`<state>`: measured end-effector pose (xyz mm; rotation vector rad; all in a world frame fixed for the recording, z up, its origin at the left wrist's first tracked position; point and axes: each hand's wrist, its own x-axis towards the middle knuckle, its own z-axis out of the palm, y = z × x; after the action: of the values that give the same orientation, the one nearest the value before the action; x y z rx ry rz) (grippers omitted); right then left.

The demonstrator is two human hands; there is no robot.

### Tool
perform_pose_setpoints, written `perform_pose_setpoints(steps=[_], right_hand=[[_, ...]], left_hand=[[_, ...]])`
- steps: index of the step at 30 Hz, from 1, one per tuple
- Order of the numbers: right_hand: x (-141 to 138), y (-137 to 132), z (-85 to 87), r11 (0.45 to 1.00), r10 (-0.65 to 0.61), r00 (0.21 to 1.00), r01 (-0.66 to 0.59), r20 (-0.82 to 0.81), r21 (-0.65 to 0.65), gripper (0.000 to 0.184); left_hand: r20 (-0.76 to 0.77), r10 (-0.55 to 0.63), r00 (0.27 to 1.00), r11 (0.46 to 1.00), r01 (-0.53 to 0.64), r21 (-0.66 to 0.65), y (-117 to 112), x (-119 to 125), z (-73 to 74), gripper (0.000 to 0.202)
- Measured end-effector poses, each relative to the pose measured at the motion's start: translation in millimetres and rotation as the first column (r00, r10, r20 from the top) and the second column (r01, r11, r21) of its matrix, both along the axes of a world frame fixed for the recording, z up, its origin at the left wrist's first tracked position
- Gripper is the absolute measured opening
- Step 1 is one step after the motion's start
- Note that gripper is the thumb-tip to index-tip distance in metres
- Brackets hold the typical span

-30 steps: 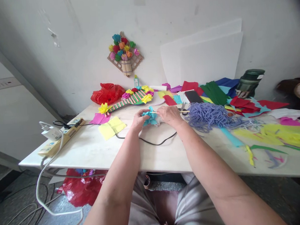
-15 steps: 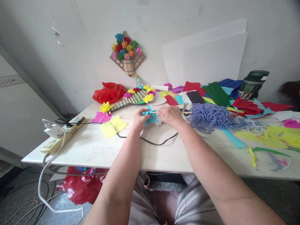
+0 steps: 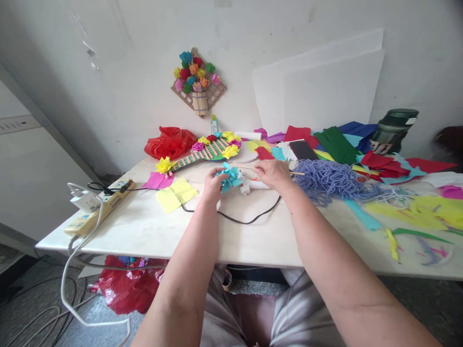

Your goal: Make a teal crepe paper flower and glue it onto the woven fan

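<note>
My left hand (image 3: 214,181) pinches a blue crepe paper flower (image 3: 230,177) over the middle of the table. In my right hand (image 3: 272,173) is a thin wooden stick (image 3: 246,167), whose left end points at the flower and whose other end sticks out past my hand. Under my right hand lies a white glue gun (image 3: 257,184), partly covered by the hand. Just behind the hands rests a guitar-shaped craft (image 3: 200,155) with striped sticks and paper flowers on it.
A ball of purple yarn (image 3: 323,177) and a black phone (image 3: 302,150) lie to the right, with crepe paper sheets (image 3: 335,143) behind. A power strip (image 3: 98,210) sits at the left edge; a black cord (image 3: 241,222) crosses in front. A dark green bottle (image 3: 393,130) stands at back right.
My right hand has moved right with the stick, drawing its end away from the blue flower. More of the glue gun shows. The flower stays in my left hand.
</note>
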<state>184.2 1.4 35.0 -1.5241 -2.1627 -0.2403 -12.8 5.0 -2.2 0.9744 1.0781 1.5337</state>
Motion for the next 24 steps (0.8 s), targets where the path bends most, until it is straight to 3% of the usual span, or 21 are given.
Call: perform_pose_setpoints(steps=[5,10,15,20,24], right_hand=[[13,12,-9.4,0.963,-0.253,0.967,0.251,-0.009,-0.097,0.030],[22,24,-22.7,0.889,-0.358,0.932,0.361,0.065,-0.283,0.030],[25,26,-28.6,0.865,-0.377,0.924,0.376,0.062,-0.332,0.032],[19,19,-23.2,0.949,-0.286,0.958,0.282,-0.009,-0.139,0.035],[3,11,-15.8,0.977,-0.132,0.991,0.135,0.029,-0.166,0.038]], left_hand=[[0.081,-0.018,0.997,1.000,0.018,-0.002,-1,0,1.7,0.044],[0.104,-0.016,0.994,0.999,0.012,0.042,-1,1,2.4,0.045],[0.117,0.033,0.993,0.995,-0.043,0.088,0,0,2.4,0.046],[0.153,0.061,0.986,0.991,-0.079,0.110,4,-1,-0.6,0.046],[0.170,0.078,0.982,0.989,-0.098,0.114,6,-2,-2.8,0.046]])
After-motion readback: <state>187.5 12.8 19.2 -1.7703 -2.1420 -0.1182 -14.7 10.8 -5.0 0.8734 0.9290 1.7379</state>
